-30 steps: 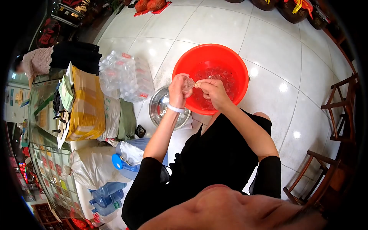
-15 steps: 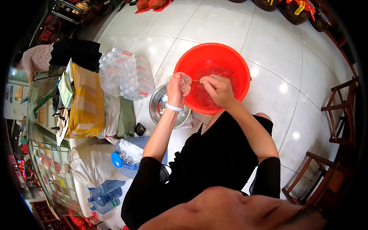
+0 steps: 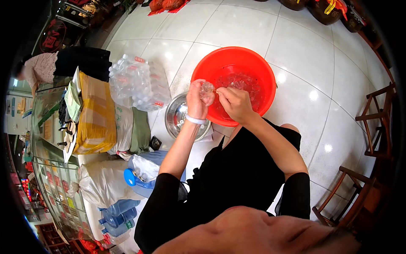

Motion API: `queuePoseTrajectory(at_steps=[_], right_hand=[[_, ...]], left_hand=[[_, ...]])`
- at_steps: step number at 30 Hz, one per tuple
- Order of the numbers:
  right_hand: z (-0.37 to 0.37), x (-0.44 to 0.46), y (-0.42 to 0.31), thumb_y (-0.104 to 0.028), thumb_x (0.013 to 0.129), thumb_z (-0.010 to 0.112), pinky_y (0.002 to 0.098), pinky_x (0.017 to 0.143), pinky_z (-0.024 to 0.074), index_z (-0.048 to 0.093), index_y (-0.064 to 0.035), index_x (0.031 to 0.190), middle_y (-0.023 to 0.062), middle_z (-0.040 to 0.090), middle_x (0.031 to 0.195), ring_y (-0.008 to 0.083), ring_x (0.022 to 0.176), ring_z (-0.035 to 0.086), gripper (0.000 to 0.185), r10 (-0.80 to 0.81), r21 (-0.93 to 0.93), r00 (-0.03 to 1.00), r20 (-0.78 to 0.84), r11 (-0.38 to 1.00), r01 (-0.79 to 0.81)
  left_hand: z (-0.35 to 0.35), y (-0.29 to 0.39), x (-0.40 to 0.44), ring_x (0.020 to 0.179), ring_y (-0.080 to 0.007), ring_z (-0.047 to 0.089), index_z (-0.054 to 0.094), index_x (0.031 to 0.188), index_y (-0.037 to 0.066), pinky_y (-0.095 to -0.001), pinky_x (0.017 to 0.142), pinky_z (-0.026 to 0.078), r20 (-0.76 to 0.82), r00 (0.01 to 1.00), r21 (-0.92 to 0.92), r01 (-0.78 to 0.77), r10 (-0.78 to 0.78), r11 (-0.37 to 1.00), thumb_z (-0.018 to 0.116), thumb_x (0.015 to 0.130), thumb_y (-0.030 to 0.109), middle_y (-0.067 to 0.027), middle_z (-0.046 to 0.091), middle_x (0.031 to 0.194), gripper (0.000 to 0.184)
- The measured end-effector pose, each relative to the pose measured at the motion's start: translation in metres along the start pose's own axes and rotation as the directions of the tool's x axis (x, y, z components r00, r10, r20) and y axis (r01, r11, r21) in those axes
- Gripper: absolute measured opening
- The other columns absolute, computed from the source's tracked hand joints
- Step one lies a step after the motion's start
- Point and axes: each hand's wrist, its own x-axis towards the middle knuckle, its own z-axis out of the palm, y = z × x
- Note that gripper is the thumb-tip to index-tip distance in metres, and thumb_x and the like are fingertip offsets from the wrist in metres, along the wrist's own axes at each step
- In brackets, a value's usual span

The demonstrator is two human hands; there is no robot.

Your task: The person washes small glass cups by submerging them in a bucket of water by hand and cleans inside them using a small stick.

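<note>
My left hand (image 3: 196, 102), with a white band at the wrist, is closed around a small clear glass (image 3: 207, 88) whose mouth faces my right hand. The fingers of my right hand (image 3: 237, 104) pinch a thin brown stick (image 3: 215, 92), and its far end is at the glass. Both hands are over the near left rim of a big red basin (image 3: 237, 55). Several clear glass-like pieces (image 3: 243, 82) lie in the basin, too jumbled to tell apart. Below my left forearm stands a shiny steel bowl (image 3: 172, 116) with clear pieces in it, partly hidden by the arm.
Left of the bowl are wrapped plastic bottles (image 3: 137, 82), a taped carton (image 3: 96, 112) and a blue water jug (image 3: 146, 180). A glass counter (image 3: 50, 169) runs along the left, with another person (image 3: 44, 67) beside it. Wooden chairs (image 3: 344, 194) stand at the right on the tiled floor.
My right hand has moved slightly left, closer to the glass, and less of the stick shows between them. My left hand has turned a little and shifted slightly right.
</note>
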Motion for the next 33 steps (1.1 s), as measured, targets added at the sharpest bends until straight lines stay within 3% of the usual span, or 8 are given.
queuePoseTrajectory(at_steps=[12, 19, 21, 25, 27, 28, 30, 33], right_hand=[[-0.018, 0.012, -0.003, -0.003, 0.072, 0.056, 0.0327, 0.045, 0.0406, 0.058, -0.0028, 0.078, 0.0106, 0.053, 0.059, 0.0259, 0.053, 0.053, 0.006, 0.075, 0.065, 0.995, 0.072, 0.995, -0.080], [-0.021, 0.014, -0.002, -0.006, 0.074, 0.054, 0.0320, 0.050, 0.0417, 0.061, -0.0025, 0.078, 0.0110, 0.055, 0.063, 0.0243, 0.056, 0.054, 0.008, 0.177, 0.086, 0.959, 0.220, 0.976, -0.200], [-0.018, 0.013, -0.005, -0.007, 0.076, 0.053, 0.0306, 0.052, 0.0417, 0.062, -0.0006, 0.080, 0.0100, 0.059, 0.067, 0.0186, 0.056, 0.055, 0.012, 0.383, 0.336, 0.902, 0.197, 0.838, -0.429], [-0.011, 0.007, -0.003, -0.009, 0.077, 0.055, 0.0258, 0.048, 0.0385, 0.063, 0.0006, 0.081, 0.0056, 0.060, 0.067, 0.0101, 0.053, 0.051, 0.014, 0.481, 0.478, 0.865, 0.142, 0.732, -0.486], [-0.017, 0.012, -0.010, -0.009, 0.077, 0.055, 0.0205, 0.042, 0.0304, 0.063, 0.0025, 0.080, -0.0015, 0.051, 0.058, 0.0040, 0.047, 0.040, 0.014, 0.739, 0.580, 0.566, 0.366, 0.294, -0.760], [-0.017, 0.011, -0.009, -0.009, 0.077, 0.055, 0.0205, 0.042, 0.0304, 0.063, 0.0025, 0.080, -0.0015, 0.051, 0.058, 0.0040, 0.047, 0.040, 0.014, 0.739, 0.580, 0.566, 0.366, 0.294, -0.760], [-0.014, 0.008, -0.006, -0.008, 0.077, 0.055, 0.0175, 0.040, 0.0219, 0.061, 0.0027, 0.080, -0.0059, 0.040, 0.053, 0.0015, 0.044, 0.029, 0.013, 0.722, 0.698, 0.486, 0.492, 0.006, -0.716], [-0.012, 0.006, -0.003, -0.007, 0.077, 0.055, 0.0185, 0.040, 0.0203, 0.060, 0.0034, 0.080, -0.0073, 0.035, 0.052, 0.0014, 0.043, 0.026, 0.012, 0.720, 0.707, 0.461, 0.518, -0.058, -0.704]], left_hand=[[-0.007, 0.012, 0.003, 0.041, -0.0124, 0.038, 0.050, 0.097, 0.007, -0.0203, 0.037, 0.028, 0.061, 0.991, -0.066, 0.126, -0.122, 0.990, 0.040, 0.088, 0.031, -0.0138, 0.056, 0.076, 0.027], [0.001, 0.014, 0.000, 0.039, -0.0100, 0.037, 0.050, 0.095, 0.005, -0.0186, 0.034, 0.022, 0.080, 0.981, 0.192, 0.160, -0.178, 0.968, 0.040, 0.088, 0.033, -0.0109, 0.056, 0.068, 0.030], [0.002, 0.013, 0.002, 0.039, -0.0090, 0.036, 0.050, 0.094, 0.005, -0.0182, 0.034, 0.022, 0.098, 0.976, 0.183, 0.176, -0.196, 0.967, 0.040, 0.089, 0.033, -0.0102, 0.056, 0.068, 0.030], [0.003, 0.011, 0.004, 0.042, -0.0078, 0.036, 0.050, 0.094, 0.005, -0.0183, 0.035, 0.022, 0.120, 0.979, 0.099, 0.153, -0.165, 0.983, 0.042, 0.089, 0.026, -0.0083, 0.055, 0.070, 0.023], [0.002, 0.008, 0.005, 0.042, -0.0077, 0.036, 0.050, 0.094, 0.006, -0.0184, 0.035, 0.023, 0.123, 0.982, 0.069, 0.135, -0.143, 0.988, 0.042, 0.089, 0.026, -0.0083, 0.055, 0.071, 0.022], [0.001, 0.006, 0.006, 0.043, -0.0078, 0.036, 0.049, 0.094, 0.006, -0.0184, 0.035, 0.023, 0.140, 0.984, 0.047, 0.109, -0.115, 0.993, 0.043, 0.088, 0.024, -0.0084, 0.055, 0.072, 0.021], [0.000, 0.003, 0.006, 0.043, -0.0079, 0.037, 0.049, 0.095, 0.006, -0.0184, 0.036, 0.024, 0.157, 0.984, 0.025, 0.085, -0.088, 0.996, 0.044, 0.088, 0.023, -0.0085, 0.055, 0.073, 0.020], [0.001, 0.003, 0.004, 0.046, -0.0083, 0.040, 0.049, 0.095, 0.006, -0.0184, 0.037, 0.025, 0.128, 0.989, 0.079, 0.064, -0.074, 0.995, 0.046, 0.087, 0.021, -0.0081, 0.055, 0.074, 0.018]])
